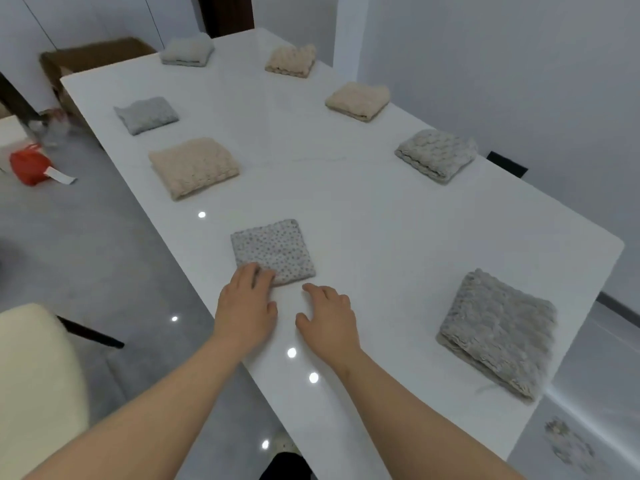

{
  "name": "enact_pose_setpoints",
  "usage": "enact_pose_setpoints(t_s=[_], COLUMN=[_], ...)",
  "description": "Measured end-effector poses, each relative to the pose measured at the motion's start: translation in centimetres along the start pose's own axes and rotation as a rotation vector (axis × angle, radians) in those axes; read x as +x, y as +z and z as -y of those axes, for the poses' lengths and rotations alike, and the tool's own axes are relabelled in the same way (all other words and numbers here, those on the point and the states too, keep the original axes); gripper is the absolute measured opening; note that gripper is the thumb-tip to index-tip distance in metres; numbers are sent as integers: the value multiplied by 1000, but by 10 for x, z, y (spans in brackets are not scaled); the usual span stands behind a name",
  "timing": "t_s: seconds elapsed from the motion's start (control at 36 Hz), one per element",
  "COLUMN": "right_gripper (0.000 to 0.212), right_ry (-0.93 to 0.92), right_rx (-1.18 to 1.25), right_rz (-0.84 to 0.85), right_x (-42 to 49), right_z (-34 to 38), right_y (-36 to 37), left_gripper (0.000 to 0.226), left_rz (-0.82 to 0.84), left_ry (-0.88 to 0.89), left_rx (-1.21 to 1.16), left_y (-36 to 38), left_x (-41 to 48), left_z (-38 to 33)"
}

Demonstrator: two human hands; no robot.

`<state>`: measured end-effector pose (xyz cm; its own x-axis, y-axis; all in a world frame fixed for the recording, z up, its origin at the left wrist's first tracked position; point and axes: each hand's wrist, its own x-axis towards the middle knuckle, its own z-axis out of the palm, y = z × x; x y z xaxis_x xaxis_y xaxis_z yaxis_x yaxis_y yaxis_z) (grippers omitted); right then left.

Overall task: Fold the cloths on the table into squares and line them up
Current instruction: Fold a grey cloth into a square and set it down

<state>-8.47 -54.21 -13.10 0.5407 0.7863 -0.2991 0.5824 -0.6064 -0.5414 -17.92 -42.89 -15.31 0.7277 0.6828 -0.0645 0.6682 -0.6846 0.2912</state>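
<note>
Spotted cloth is lying folded square at frame centre on the white table; we are touching its lower-left corner with our left hand, fingers relaxed and uncurled, our right hand resting loosely spread just below it.

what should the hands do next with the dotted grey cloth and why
Probably a slight nudge: the left hand rests on the near corner of the folded grey dotted cloth, and the right hand lies open beside it. All cloths look folded, so only squaring it with the folded beige cloth remains.

Home dining room: white table, cushioned chair.
</note>
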Motion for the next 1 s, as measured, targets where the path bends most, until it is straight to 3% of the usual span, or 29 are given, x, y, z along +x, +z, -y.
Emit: enact_pose_setpoints(t_s=[0.28, 0.44, 0.67, 0.86, 1.0], right_gripper=[57, 58, 58, 51, 38], right_ry=[65, 48, 11, 41, 28], right_rx=[-73, -109, -99, 19, -114], right_rz=[-6, 1, 9, -71, -178], right_x=[31, 37, 37, 16, -13], right_z=[24, 31, 29, -1, -47], right_y=[4, 6, 5, -20, -51], left_gripper=[43, 52, 44, 29, 33], left_rz=[-62, -81, -6, -72, -4], left_ry=[97, 76, 7, 121, 217], left_rx=[126, 145, 78, -14, -56], left_y=[-3, -8, -12, -18, -14], left_x=[-5, -4, -2, 5, 4], left_z=[22, 28, 27, -15, -76])
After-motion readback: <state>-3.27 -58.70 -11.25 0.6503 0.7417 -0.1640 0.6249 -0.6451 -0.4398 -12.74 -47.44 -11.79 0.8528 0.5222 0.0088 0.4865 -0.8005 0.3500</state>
